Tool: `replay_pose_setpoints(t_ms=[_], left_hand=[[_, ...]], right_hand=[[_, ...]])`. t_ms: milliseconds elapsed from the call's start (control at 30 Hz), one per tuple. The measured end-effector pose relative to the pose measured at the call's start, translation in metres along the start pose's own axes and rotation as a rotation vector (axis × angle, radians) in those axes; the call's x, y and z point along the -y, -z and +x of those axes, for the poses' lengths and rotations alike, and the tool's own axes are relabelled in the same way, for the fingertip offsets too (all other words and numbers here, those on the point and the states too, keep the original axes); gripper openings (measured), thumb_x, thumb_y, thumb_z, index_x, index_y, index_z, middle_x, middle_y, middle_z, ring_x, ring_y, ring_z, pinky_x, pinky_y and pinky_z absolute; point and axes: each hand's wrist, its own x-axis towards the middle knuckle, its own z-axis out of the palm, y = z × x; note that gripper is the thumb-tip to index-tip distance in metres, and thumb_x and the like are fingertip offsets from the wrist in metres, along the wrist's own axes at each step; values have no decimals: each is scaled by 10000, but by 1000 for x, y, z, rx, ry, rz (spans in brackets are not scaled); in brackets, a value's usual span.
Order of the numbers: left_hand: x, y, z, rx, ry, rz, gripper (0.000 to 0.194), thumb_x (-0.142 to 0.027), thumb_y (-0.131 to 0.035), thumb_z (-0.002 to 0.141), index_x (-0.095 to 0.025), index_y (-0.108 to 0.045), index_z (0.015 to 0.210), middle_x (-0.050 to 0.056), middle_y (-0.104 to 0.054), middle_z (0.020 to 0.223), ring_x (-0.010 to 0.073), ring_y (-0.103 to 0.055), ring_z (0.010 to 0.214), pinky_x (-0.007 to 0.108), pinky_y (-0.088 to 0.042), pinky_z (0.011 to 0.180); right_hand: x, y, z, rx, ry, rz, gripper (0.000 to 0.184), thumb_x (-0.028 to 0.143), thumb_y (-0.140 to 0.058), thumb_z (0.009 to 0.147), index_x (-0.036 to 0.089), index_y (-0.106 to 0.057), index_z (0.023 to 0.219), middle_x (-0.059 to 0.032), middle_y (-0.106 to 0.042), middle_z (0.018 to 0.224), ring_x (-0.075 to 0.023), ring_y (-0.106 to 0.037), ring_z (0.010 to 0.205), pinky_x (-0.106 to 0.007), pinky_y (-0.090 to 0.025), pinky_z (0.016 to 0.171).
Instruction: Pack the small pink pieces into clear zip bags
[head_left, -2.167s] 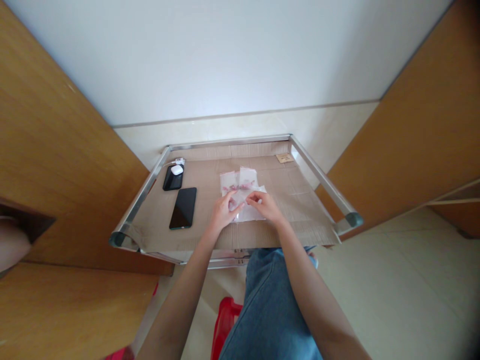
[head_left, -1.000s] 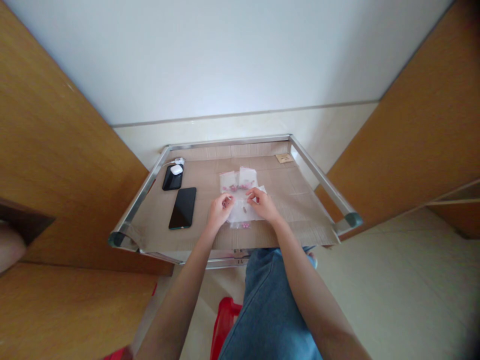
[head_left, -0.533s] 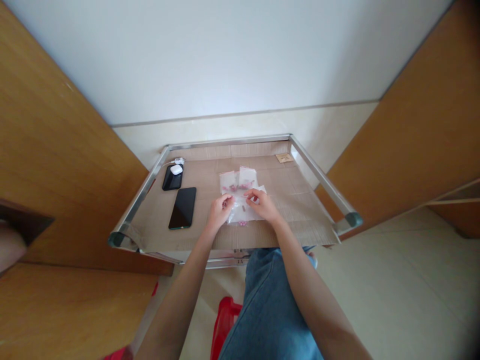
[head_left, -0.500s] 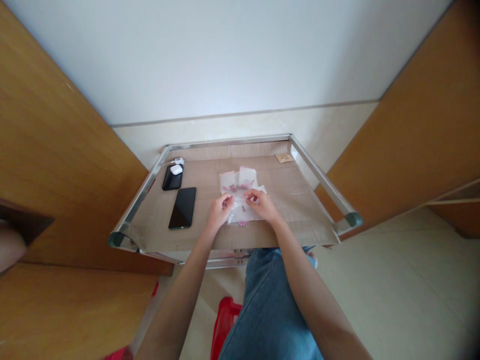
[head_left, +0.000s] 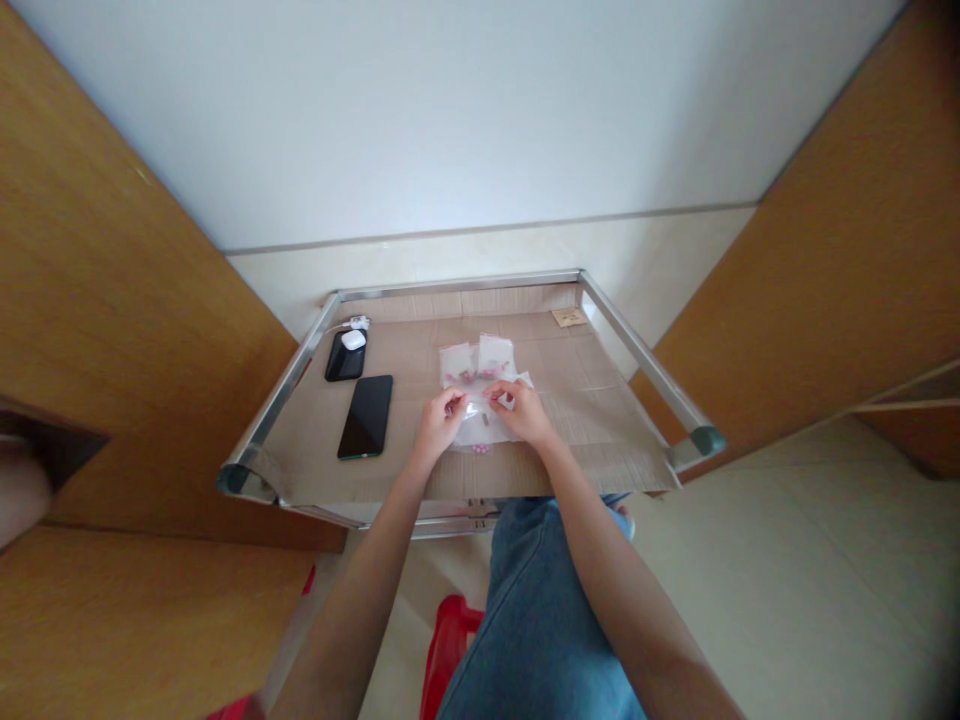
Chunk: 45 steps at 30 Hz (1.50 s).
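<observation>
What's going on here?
A person is working with bare hands over a cardboard-lined metal tray. Their left hand and right hand appear to pinch a small clear plastic bag, with small pink pieces near its lower edge. More clear bags lie just beyond. Off to the left are a black smartphone and a second phone under a white earbuds case.
</observation>
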Motion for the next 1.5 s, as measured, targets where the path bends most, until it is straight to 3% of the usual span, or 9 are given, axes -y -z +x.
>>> replay_pose_setpoints(t_ms=[267,567,800,1200,1500], left_hand=[[0,1,0,31,7,-37,251,-352,-496,826,-160,-554,676,-18,-555,612,103,-479,574,214,-358,567],[-4,1,0,0,7,-33,183,-338,-574,764,-163,-594,716,10,-634,684,119,-529,614,233,-395,597],[-1,0,-1,4,-5,-47,169,-325,-582,764,-161,-607,732,12,-644,698,116,-532,610,230,-404,597],[-1,1,0,41,-1,-25,163,-308,-555,776,-162,-609,729,7,-630,686,117,-516,620,230,-400,596],[-2,1,0,50,-12,-30,122,-271,-577,757,-160,-618,726,7,-631,687,111,-510,601,226,-393,590]], right_hand=[[0,-1,-1,-10,0,14,285,163,-573,750,194,-643,1025,-14,-673,773,-166,-531,735,-291,-392,740],[5,-1,1,-10,2,74,234,158,-577,742,192,-678,950,-21,-672,724,-166,-522,718,-300,-403,734],[6,-4,0,0,18,52,337,192,-575,759,213,-631,1091,-15,-675,787,-169,-539,756,-305,-400,775],[7,-9,1,-5,47,54,261,138,-581,753,220,-666,986,-20,-664,729,-188,-529,767,-318,-404,760],[9,-10,-1,-3,63,63,320,186,-570,773,219,-618,1087,-13,-684,825,-194,-525,824,-320,-392,803]])
